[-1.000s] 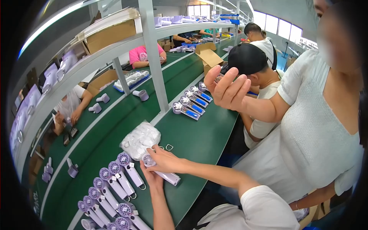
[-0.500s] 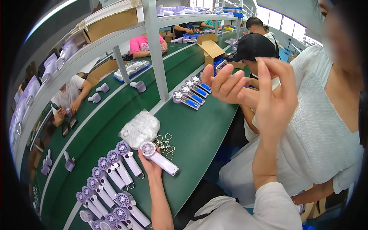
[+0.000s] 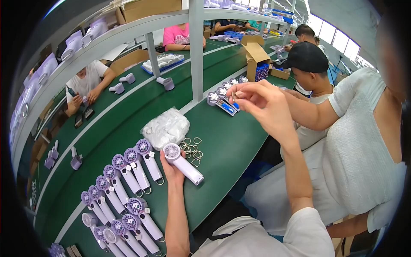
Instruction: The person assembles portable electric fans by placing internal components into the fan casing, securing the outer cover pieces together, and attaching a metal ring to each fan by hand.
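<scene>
My left hand (image 3: 172,170) is closed round a pale purple handheld fan (image 3: 188,168), its round grille up and its handle slanting toward the lower right. Several metal D-shaped rings (image 3: 195,153) lie on the table just right of the fan head. My right hand (image 3: 267,107) is raised over the table's right part, thumb and fingers pinched together. Something tiny shows at its fingertips, too small to make out. Behind my right hand, a co-worker's arm (image 3: 306,109) reaches in from the right; its hand is mostly hidden.
Rows of purple fans (image 3: 124,175) with wrist rings lie at left on the green table (image 3: 222,158). A clear plastic bag (image 3: 167,127) sits beyond my left hand. Unfinished fan handles (image 3: 224,106) stand near a grey shelf post (image 3: 196,55). An open carton (image 3: 257,64) is farther back.
My right hand has come down and left, its fingers now pinched. The co-worker's open hand, plainly seen before, is now mostly behind mine. My left hand still holds the fan.
</scene>
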A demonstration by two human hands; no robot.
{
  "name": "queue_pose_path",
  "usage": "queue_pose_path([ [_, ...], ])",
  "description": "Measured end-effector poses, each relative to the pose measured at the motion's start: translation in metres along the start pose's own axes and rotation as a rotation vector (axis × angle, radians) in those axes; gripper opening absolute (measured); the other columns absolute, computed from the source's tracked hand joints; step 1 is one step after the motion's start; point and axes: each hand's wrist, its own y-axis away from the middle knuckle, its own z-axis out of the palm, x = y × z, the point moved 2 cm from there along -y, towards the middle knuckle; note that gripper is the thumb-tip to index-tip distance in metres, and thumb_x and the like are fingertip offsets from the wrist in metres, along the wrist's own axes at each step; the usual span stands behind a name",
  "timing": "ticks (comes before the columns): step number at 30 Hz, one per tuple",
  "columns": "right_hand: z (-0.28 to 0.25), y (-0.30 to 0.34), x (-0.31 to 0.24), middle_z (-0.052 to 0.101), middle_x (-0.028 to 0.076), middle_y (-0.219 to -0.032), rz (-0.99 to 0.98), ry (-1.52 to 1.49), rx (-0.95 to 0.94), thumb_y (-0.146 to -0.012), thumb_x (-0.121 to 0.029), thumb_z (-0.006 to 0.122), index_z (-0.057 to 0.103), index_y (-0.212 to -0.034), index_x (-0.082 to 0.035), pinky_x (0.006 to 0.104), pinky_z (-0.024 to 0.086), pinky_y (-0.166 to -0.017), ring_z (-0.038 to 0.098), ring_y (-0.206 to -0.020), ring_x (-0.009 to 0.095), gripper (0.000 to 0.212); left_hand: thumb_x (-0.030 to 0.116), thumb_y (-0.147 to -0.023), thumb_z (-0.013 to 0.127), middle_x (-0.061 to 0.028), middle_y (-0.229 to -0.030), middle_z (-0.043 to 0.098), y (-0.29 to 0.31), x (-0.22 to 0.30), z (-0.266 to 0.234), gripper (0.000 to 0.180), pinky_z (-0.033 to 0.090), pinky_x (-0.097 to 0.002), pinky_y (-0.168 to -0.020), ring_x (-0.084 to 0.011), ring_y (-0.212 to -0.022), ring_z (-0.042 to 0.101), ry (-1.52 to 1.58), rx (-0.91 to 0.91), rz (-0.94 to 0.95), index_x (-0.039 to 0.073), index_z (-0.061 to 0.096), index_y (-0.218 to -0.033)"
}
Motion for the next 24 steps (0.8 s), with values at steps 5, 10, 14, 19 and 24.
queue_pose_path([
  [5,0.022,0.012,0.018,0.064,0.008,-0.099,-0.192,0.395,-0.054,-0.075,-0.011,0.076,0.068,-0.096,-0.005,0.0336,0.046,-0.081,0.061,-0.085,0.021,0.023,0.047,-0.094,0.053,-0.0082,-0.097,0.064,-0.002,0.001,-0.003,0.043,0.054,-0.0415,-0.078,-0.0243,-0.087,0.062,-0.024,-0.004,0.011,0.008,0.057,-0.11],
  [10,0.049,0.023,0.043,0.064,0.004,-0.095,-0.265,0.442,0.005,-0.077,-0.013,0.074,0.066,-0.091,-0.006,0.0363,0.039,-0.086,0.06,-0.088,0.023,0.018,0.046,-0.094,0.052,-0.0086,-0.099,0.064,-0.004,0.005,-0.002,0.042,0.054,-0.0414,-0.081,-0.0242,-0.089,0.062,-0.028,0.001,0.027,0.007,0.056,-0.111],
  [14,0.071,0.026,0.062,0.064,0.005,-0.092,-0.144,0.355,0.021,-0.076,-0.011,0.072,0.065,-0.086,-0.005,0.0367,0.039,-0.085,0.06,-0.088,0.022,0.013,0.047,-0.094,0.053,-0.0084,-0.101,0.064,-0.003,0.004,-0.001,0.043,0.054,-0.0418,-0.081,-0.024,-0.091,0.063,-0.038,0.03,0.017,0.008,0.056,-0.112],
  [19,0.098,0.033,0.078,0.059,0.007,-0.082,-0.115,0.583,0.033,-0.076,-0.009,0.071,0.064,-0.078,-0.004,0.0392,0.039,-0.08,0.057,-0.081,0.025,0.009,0.047,-0.093,0.054,-0.0079,-0.101,0.064,-0.005,0.001,-0.003,0.043,0.054,-0.0426,-0.083,-0.0236,-0.093,0.063,-0.039,0.043,0.009,0.009,0.057,-0.112],
  [24,0.104,0.043,0.094,0.055,0.009,-0.083,-0.078,0.432,-0.016,-0.079,-0.005,0.068,0.064,-0.079,-0.001,0.0401,0.04,-0.075,0.055,-0.074,0.027,0.006,0.048,-0.094,0.053,-0.0081,-0.103,0.064,-0.005,0.004,-0.003,0.044,0.053,-0.0419,-0.085,-0.0232,-0.095,0.062,-0.071,0.046,0.013,0.008,0.057,-0.113],
])
